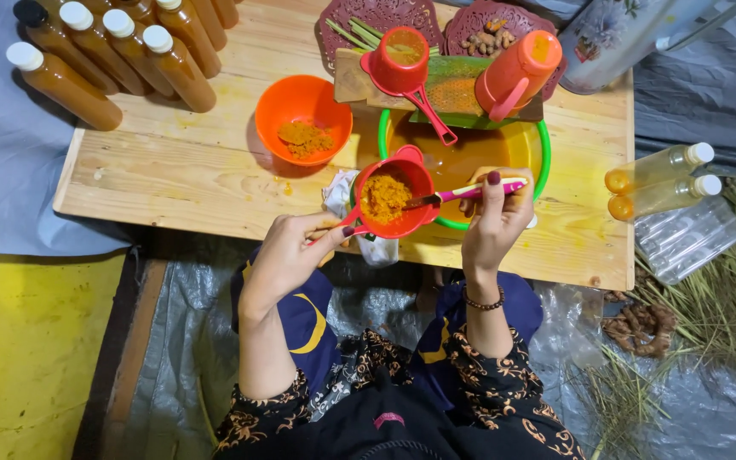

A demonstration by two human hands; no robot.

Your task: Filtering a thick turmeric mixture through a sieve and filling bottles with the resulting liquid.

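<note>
- Two bare hands work close together above a wooden table (215,183).
- Left hand (287,255), wrist bent upward, fingers closed on the handle of a red strainer (392,200) full of orange-yellow pulp.
- Right hand (494,223), forearm upright, pinches a pink-handled spoon (470,192) whose tip presses into the pulp.
- Just beyond both hands sits a green-rimmed basin (543,149) of yellow liquid.

White-capped plastic bottles (117,51) of amber-brown liquid lie at the table's far left corner; two paler ones (659,179) (label-free) lie at the right edge.
</note>
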